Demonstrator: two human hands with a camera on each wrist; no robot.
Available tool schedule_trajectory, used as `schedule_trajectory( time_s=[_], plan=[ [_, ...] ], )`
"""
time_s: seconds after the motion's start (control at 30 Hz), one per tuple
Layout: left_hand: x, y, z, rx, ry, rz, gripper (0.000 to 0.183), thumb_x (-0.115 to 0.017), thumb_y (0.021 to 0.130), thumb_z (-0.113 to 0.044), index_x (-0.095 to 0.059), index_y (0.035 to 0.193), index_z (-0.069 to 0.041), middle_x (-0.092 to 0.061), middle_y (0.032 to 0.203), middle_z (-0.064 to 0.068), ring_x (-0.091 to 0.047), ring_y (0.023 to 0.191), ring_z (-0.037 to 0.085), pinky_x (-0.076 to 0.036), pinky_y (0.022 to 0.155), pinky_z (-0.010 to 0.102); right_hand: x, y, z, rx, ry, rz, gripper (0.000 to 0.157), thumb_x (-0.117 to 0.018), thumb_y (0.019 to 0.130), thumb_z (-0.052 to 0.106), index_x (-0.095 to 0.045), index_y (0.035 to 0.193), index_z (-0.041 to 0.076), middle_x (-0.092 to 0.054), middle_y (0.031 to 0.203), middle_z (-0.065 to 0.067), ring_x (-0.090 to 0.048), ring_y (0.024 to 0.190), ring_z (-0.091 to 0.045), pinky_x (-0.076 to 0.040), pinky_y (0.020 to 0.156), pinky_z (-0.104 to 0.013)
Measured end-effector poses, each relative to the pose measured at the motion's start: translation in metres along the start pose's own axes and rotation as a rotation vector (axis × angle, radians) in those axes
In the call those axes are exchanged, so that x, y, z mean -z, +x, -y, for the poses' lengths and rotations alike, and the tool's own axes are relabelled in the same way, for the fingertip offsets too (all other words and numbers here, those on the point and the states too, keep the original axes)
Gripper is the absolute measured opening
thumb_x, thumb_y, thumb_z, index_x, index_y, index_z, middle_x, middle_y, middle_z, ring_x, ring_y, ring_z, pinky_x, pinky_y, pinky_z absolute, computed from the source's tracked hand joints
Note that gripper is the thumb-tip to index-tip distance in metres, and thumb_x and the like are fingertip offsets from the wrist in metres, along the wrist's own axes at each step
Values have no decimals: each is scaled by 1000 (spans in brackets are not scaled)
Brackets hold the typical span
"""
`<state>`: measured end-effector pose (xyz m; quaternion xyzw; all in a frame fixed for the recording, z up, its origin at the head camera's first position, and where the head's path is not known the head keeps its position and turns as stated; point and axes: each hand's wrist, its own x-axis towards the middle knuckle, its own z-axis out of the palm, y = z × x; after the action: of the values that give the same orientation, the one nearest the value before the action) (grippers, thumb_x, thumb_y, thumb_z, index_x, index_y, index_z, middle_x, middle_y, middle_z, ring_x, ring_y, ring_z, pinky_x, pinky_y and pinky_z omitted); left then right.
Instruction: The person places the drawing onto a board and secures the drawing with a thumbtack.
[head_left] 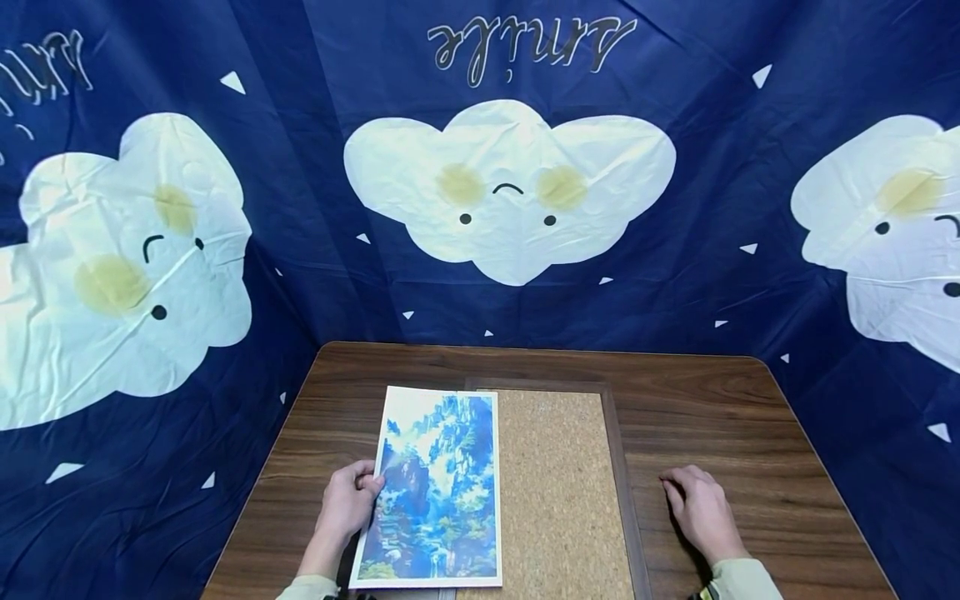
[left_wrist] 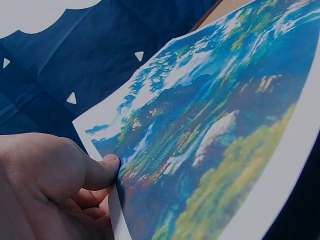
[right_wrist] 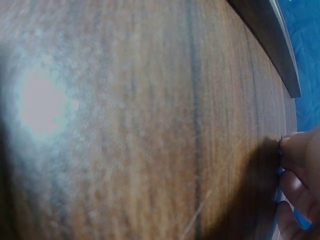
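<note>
Landscape print (head_left: 438,492) overlaps left side of cork board (head_left: 558,492) — left hand (head_left: 347,502) pinches print's left edge — right hand (head_left: 701,510), released, rests right of board.

Your left hand (head_left: 347,504) pinches with thumb (left_wrist: 100,172) on top and fingers (left_wrist: 92,198) tucked beneath, while your right hand (head_left: 701,510), well apart, lies back upward with fingers loosely bent.

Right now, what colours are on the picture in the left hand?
The picture is mostly blue with white and green patches; best seen in the head view.
</note>
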<state>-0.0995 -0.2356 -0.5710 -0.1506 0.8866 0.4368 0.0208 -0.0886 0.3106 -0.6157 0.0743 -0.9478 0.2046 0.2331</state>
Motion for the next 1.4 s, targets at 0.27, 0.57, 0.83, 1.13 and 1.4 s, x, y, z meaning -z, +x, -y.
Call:
schedule_trajectory(
  time_s=[0.27, 0.57, 0.83, 1.13, 1.4],
  plan=[
    [-13, -2, -3, 11, -33, 10, 23, -69, 99, -5, -71, 119, 6, -61, 78, 3, -56, 70, 17, -42, 63, 28, 0, -1, -1, 7, 8, -8, 18, -85, 79, -5, -78, 87, 8, -71, 84, -3, -70, 79, -28, -56, 71, -51],
    [-21, -6, -8, -10, -52, 36, 20, -70, 98, -4, -72, 116, 5, -62, 76, 1, -56, 70, 16, -43, 64, 28, 0, 1, -1, -16, 12, 32, 17, -84, 80, -5, -78, 87, 9, -71, 84, -3, -70, 81, -28, -56, 72, -52],
    [-28, -7, -11, -9, -78, 42, 16, -70, 97, -2, -73, 112, 3, -63, 75, 1, -57, 69, 16, -44, 63, 28, 2, 2, 0, -22, 11, 48, 15, -83, 82, -4, -78, 89, 8, -71, 86, -4, -71, 82, -29, -57, 73, -52],
    [-38, -8, -16, -40, -115, 73, 19, -71, 94, 1, -74, 112, 5, -70, 78, 2, -60, 69, 15, -46, 64, 26, 2, 1, 0, -26, 9, 45, 15, -84, 81, -4, -78, 87, 8, -71, 86, -5, -70, 82, -30, -56, 73, -53],
    [-46, -10, -19, -97, -122, 106, 18, -72, 90, 3, -75, 108, 4, -70, 77, 2, -60, 68, 14, -46, 65, 25, 0, 1, -1, -6, 11, 30, 17, -84, 80, -5, -78, 87, 8, -71, 84, -3, -70, 81, -29, -56, 72, -52]
  ],
)
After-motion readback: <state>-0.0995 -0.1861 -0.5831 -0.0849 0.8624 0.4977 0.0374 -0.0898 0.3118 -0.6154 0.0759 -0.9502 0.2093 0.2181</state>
